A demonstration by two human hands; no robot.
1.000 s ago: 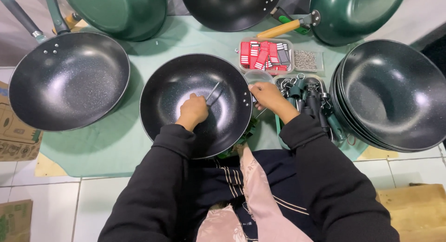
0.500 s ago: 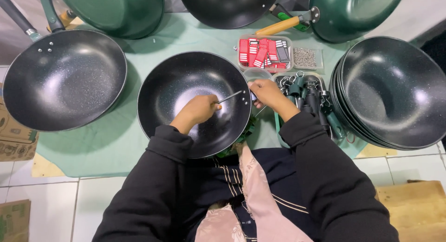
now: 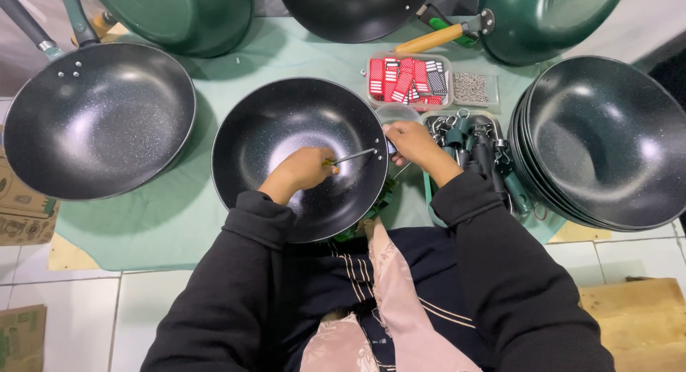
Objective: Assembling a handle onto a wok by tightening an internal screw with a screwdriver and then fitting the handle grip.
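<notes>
Wok (image 3: 286,140) at centre of the green-covered counter (image 3: 179,222), directly before the person. Left hand (image 3: 304,170) inside the bowl, fingers closed around a screwdriver (image 3: 351,156) whose shaft points at the right rim. Right hand (image 3: 409,142) grips that rim from outside, fingers curled. Just beside it: tray of dark handles (image 3: 475,154), box of red tags (image 3: 409,79); stacked woks (image 3: 604,140) at right.
</notes>
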